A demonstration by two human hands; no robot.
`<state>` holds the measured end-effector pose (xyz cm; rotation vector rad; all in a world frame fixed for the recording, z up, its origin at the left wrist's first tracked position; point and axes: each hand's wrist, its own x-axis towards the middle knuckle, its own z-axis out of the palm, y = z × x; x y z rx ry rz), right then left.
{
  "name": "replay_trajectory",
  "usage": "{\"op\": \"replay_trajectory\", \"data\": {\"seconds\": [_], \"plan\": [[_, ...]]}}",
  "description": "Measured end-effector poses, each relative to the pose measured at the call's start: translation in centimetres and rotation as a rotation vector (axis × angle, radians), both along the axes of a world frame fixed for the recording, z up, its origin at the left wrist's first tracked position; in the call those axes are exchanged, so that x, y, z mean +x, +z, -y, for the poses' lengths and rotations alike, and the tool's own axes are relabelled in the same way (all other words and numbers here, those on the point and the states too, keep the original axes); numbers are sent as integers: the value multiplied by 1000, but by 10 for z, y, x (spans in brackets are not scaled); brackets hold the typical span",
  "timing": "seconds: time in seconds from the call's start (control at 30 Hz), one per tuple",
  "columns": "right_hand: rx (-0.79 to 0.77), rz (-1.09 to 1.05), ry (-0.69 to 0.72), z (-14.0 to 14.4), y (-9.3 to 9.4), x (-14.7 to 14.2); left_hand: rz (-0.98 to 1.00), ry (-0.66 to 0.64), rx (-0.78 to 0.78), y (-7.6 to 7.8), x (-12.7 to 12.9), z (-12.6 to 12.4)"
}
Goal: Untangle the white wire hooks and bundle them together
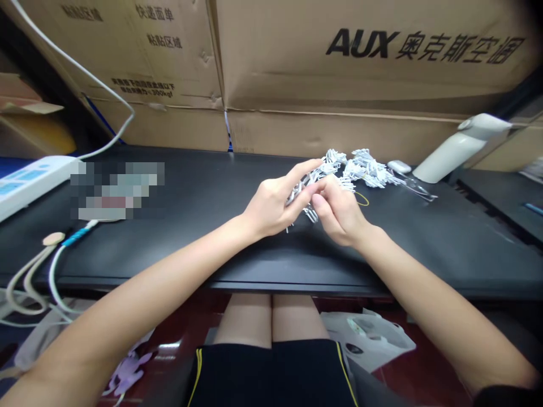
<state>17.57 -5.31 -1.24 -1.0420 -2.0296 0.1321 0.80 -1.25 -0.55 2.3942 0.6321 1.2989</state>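
Left hand: the bare left hand (271,207) reaches over the pile, index finger stretched out, thumb extended toward the other hand; whether it grips a piece I cannot tell.
Right hand: the bare right hand (343,213) has bent fingers, their tips meeting the left thumb; I cannot tell what they pinch, if anything.
White sticks: many thin, short white sticks (370,170) lie in loose clusters on the smooth black tabletop (203,226), some beneath the hands, more just beyond them.
Yellow loop: a thin yellow loop (367,200) lies just beside the right hand.
Bottle: a pale, lidded cylindrical bottle (452,154) is at right, near a small white rounded case (399,167).
Backdrop: printed brown cardboard (288,62).
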Motion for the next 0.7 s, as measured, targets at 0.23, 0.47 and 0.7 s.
{"op": "replay_trajectory", "data": {"seconds": [0.23,0.47,0.7], "plan": [[28,-79,-18,-2,0,-3,23,-63,-264,1,4,2],[11,-184,-42,-3,1,-11,187,4,-312,2,1,-1],[-183,-297,69,2,-11,-20,92,-65,-102,-7,-6,-3]]}}
